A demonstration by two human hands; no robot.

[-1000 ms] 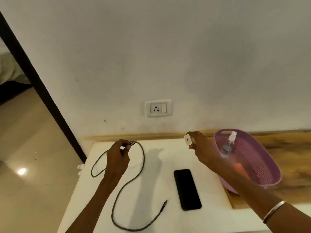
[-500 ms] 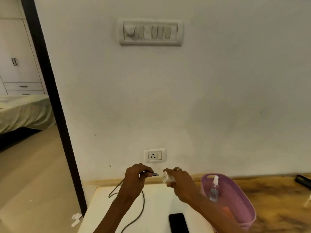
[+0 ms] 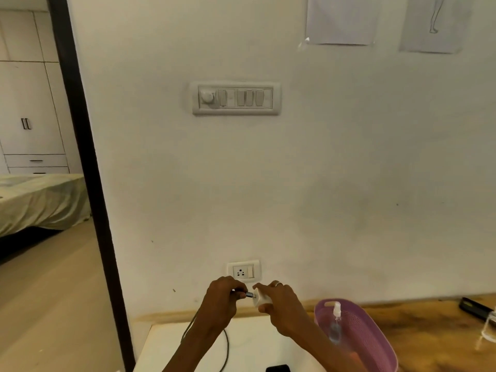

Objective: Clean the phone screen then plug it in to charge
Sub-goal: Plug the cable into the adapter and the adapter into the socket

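My left hand (image 3: 222, 299) pinches the plug end of a dark charging cable (image 3: 226, 347), whose metal tip touches a white charger adapter (image 3: 261, 300). My right hand (image 3: 281, 307) grips that adapter. Both hands are raised just below a white wall socket (image 3: 243, 271). The cable hangs down to the white table (image 3: 252, 345). Only the top edge of the black phone (image 3: 277, 368) shows at the bottom of the view.
A purple plastic basket (image 3: 375, 342) with a clear spray bottle (image 3: 335, 326) stands on the right. A wooden surface (image 3: 429, 326) with a dark object (image 3: 475, 310) lies beyond it. A switch panel (image 3: 236, 98) is higher on the wall. A doorway opens on the left.
My view has tilted up, so the table and phone slid down. My hands rose and came together, bringing the cable tip to the adapter.
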